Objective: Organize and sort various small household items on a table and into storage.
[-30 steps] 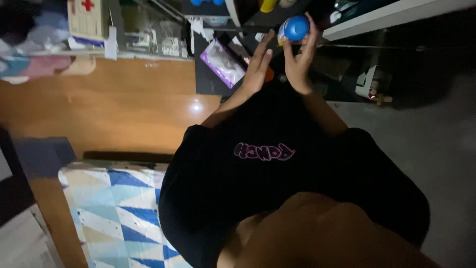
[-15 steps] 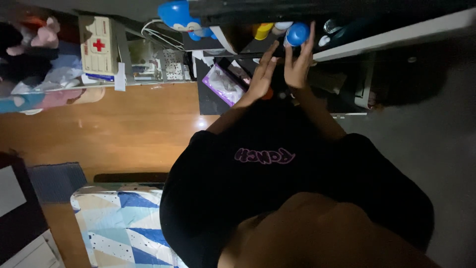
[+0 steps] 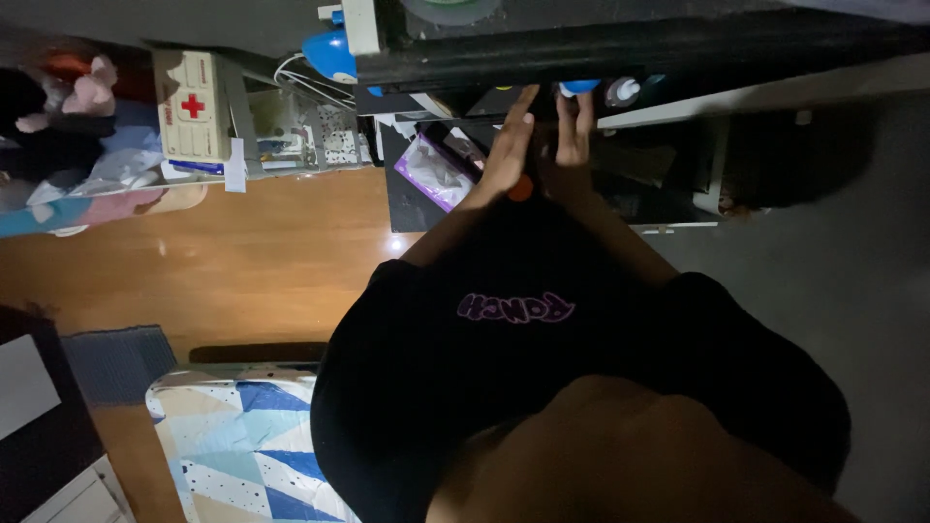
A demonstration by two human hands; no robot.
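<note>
Right hand [image 3: 572,136] grips a half-hidden blue object [image 3: 579,87] under the dark shelf [image 3: 620,44]; left hand [image 3: 506,150] flat, empty.

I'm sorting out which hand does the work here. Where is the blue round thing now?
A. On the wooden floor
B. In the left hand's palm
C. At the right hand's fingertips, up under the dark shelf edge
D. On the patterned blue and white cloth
C: the blue round thing shows just above the right hand, half hidden by the dark shelf; the left hand is flat beside it.
</note>
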